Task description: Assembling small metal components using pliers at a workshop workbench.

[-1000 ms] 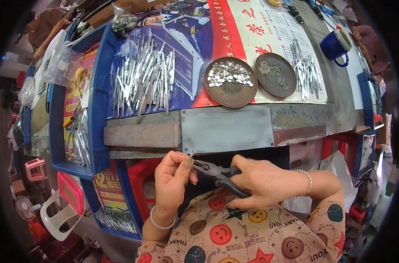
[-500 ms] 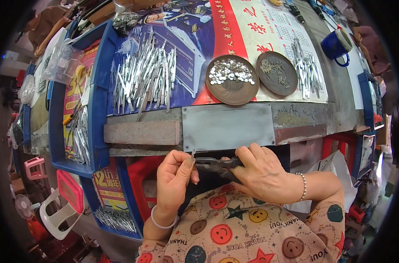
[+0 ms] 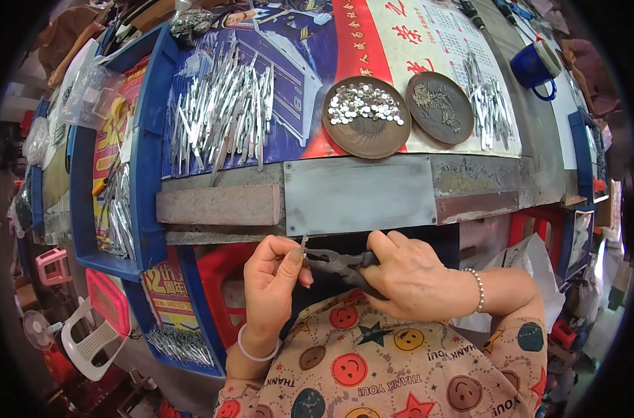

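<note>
My left hand (image 3: 271,279) pinches a thin silvery metal strip (image 3: 304,243) upright between thumb and forefinger, at the front edge of the bench. My right hand (image 3: 414,279) grips a pair of dark pliers (image 3: 336,262) by the handles. The jaws point left and meet the strip beside my left fingertips; whether they bite on it is too small to tell. Just beyond both hands lies a grey metal plate (image 3: 358,198) fixed to the bench edge.
A heap of metal strips (image 3: 223,115) lies back left, another (image 3: 485,104) back right. Between them stand a brown dish (image 3: 365,145) of shiny discs and a brown dish (image 3: 445,132) of small pins. Left are a bar (image 3: 219,205) and a blue bin (image 3: 150,188); far right, a blue mug (image 3: 533,66).
The pliers' handles stand wider apart than before, and more of the jaws shows. The left hand keeps its pinch on the strip. The whole view has shifted slightly.
</note>
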Motion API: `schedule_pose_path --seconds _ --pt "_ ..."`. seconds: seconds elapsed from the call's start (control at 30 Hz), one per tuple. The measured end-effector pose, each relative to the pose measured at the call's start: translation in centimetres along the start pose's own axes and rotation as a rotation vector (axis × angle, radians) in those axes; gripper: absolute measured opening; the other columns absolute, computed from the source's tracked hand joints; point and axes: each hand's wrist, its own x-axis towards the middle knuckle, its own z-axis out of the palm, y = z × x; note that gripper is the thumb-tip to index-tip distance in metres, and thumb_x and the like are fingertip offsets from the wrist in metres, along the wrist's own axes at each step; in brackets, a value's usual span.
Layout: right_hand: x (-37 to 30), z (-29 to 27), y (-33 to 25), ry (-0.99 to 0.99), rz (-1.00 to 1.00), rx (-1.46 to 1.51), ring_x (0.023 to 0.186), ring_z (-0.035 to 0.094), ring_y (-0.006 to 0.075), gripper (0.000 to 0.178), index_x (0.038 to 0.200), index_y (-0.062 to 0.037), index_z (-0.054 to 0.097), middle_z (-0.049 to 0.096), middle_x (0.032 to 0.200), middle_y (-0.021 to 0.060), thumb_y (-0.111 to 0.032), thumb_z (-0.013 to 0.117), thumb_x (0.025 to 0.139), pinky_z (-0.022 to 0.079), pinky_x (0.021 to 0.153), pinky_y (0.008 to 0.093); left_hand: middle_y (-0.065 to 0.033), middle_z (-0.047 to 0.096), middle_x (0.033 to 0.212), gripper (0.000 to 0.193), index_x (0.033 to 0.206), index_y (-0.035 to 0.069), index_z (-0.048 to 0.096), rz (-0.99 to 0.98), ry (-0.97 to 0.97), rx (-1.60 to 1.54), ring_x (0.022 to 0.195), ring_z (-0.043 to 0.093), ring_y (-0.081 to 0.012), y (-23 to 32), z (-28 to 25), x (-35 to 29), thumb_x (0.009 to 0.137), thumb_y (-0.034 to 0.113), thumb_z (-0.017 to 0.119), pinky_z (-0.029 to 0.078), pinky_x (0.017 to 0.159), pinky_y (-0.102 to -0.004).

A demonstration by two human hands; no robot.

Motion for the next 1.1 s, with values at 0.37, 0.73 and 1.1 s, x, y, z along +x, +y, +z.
schedule_pose_path --seconds 0.37,0.73,1.1 --pt "0.8 0.7 0.2 -0.357 -0.028 0.677 0.085 0.059 0.0282 0.035 0.106 -0.0064 0.071 0.052 0.097 0.0142 -0.021 0.073 0.075 0.050 0.075 0.0354 -0.0018 0.060 0.078 0.008 0.095 0.003 0.056 0.126 0.349 0.134 0.071 0.059 -0.0077 -0.8 -7.0 -5.0 0.097 0.009 0.059 0.049 0.065 -0.0215" --pt "2.7 2.6 -2.8 -0.295 -0.105 0.377 0.096 0.054 0.0395 0.020 0.077 0.0060 0.061 0.051 0.110 0.0250 -0.012 0.067 0.071 0.047 0.081 0.0428 -0.0014 0.062 0.084 0.011 0.093 0.000 0.066 0.174 1.400 0.968 0.077 0.055 -0.0079 -6.4 -34.8 -27.2 0.092 0.011 0.063 0.044 0.072 -0.0230" --pt "1.1 3.5 -1.6 -0.183 -0.139 0.285 0.106 0.050 0.0383 0.021 0.081 0.0040 0.062 0.051 0.121 0.0248 -0.016 0.066 0.073 0.041 0.090 0.0442 -0.0036 0.065 0.095 0.018 0.104 0.000 0.066 0.399 1.276 0.883 0.089 0.058 -0.0104 0.0 -30.0 -20.8 0.098 0.012 0.056 0.047 0.081 -0.0261"
